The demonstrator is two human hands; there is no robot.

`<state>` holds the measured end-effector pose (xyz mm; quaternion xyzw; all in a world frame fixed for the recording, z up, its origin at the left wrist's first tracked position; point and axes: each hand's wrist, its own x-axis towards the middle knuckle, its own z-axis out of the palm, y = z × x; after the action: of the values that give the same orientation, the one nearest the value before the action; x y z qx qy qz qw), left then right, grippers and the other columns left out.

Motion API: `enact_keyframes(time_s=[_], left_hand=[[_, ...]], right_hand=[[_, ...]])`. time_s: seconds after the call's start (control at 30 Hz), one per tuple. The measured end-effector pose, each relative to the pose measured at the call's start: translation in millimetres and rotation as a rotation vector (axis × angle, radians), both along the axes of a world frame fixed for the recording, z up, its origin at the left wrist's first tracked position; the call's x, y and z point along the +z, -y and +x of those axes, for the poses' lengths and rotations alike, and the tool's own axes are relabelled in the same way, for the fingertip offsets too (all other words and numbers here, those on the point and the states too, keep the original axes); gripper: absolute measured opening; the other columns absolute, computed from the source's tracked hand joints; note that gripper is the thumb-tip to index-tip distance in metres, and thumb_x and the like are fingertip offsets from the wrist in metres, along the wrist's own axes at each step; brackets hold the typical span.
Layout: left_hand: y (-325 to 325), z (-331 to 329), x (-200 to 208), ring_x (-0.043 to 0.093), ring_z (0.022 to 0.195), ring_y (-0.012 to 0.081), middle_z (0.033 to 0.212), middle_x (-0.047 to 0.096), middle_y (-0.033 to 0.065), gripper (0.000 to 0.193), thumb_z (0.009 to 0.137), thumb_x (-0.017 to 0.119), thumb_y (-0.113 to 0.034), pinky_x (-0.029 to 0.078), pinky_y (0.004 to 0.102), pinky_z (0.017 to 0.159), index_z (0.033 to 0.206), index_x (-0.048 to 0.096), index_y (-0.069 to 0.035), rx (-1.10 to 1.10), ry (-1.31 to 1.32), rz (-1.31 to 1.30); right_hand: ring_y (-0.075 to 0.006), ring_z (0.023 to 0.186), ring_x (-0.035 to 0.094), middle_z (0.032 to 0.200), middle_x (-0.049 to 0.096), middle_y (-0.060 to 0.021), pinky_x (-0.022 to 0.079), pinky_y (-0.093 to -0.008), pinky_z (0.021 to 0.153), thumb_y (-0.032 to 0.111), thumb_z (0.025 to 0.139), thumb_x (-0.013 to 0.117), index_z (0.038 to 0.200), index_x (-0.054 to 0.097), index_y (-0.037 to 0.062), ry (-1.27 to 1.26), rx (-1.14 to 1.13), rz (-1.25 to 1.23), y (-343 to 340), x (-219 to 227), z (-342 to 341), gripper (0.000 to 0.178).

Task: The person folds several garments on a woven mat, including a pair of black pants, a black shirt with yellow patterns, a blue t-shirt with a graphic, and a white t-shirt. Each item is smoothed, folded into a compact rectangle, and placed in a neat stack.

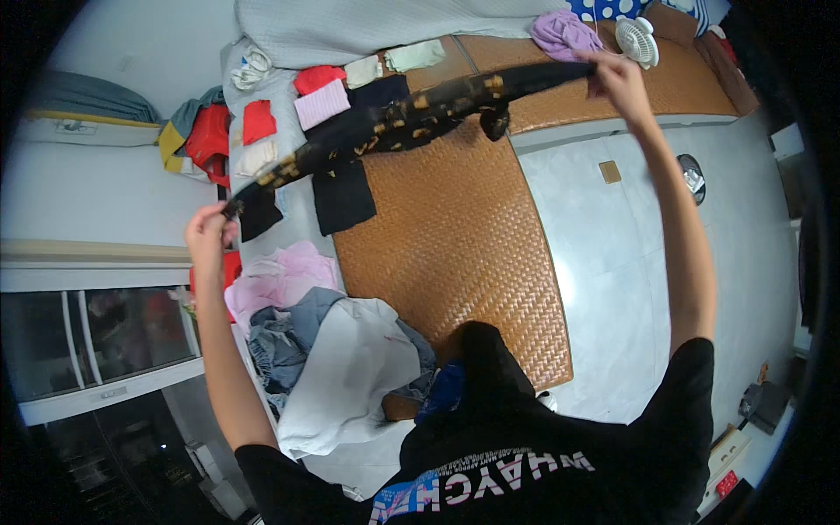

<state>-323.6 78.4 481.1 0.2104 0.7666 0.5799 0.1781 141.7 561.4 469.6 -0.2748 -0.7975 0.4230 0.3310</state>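
Note:
Both arms are stretched wide, holding up a long black cloth garment with a yellow-gold pattern [411, 112]. My left hand [210, 229] pinches its lower left end, and my right hand [617, 86] grips the far right end. It hangs taut and slanted, slightly blurred, with a loose dark bit dangling near its right half. I cannot tell its exact kind. Behind and beneath it lie folded clothes: a pink striped one [322, 105], a red one [259, 122], a black one [343, 198] and several others.
A brown woven mat [446, 236] covers the sofa seat. At the near left lies a heap of loose clothes, with a white cloth [350, 367], blue denim [284, 346] and pink fabric [284, 278]. A purple cloth [564, 35] and white fan [637, 42] sit at the far right.

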Motion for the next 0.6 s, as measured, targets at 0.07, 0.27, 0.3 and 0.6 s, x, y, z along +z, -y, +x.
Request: enact_keyframes(time_s=[0.07,0.27,0.3,0.6], left_hand=[[29.3,16.2,-61.3,0.065,0.070,0.0154,0.102,0.065,0.0092,0.021,0.087,0.052,0.004,0.055,0.0256,0.060,0.103,0.064,-0.002,-0.076,-0.039,-0.058],[58.9,91.0,-315.6,0.064,0.070,0.0146,0.095,0.062,0.0088,0.016,0.087,0.046,0.010,0.056,0.0256,0.062,0.088,0.058,0.000,-0.130,0.082,-0.057],[69.0,104.5,-347.5,0.063,0.068,0.0148,0.092,0.061,0.0082,0.016,0.087,0.045,0.010,0.056,0.0256,0.062,0.087,0.057,0.000,-0.117,0.157,-0.093],[118.3,176.0,-452.9,0.060,0.058,0.0185,0.074,0.058,0.0121,0.018,0.082,0.042,0.008,0.047,0.0320,0.055,0.086,0.058,0.002,-0.077,0.033,-0.438]], right_hand=[[-0.0084,0.060,0.060,0.073,0.062,-0.0017,0.054,-0.0246,0.059,0.002,0.091,0.038,0.115,0.069,0.0054,-0.071,-0.021,-0.248,34.0,-63.5,10.8,0.039],[-0.0105,0.058,0.060,0.072,0.061,-0.0044,0.054,-0.0259,0.055,0.000,0.091,0.037,0.113,0.068,0.0010,0.113,-0.129,-0.486,106.6,-301.2,72.1,0.038],[-0.0111,0.058,0.060,0.071,0.061,-0.0045,0.053,-0.0263,0.055,-0.002,0.090,0.037,0.111,0.068,-0.0002,0.087,-0.164,-0.558,126.5,-334.8,72.7,0.037],[-0.0127,0.056,0.060,0.070,0.062,-0.0068,0.053,-0.0285,0.055,0.004,0.097,0.041,0.105,0.067,-0.0032,0.209,-0.288,-0.694,198.4,-463.1,140.6,0.028]])
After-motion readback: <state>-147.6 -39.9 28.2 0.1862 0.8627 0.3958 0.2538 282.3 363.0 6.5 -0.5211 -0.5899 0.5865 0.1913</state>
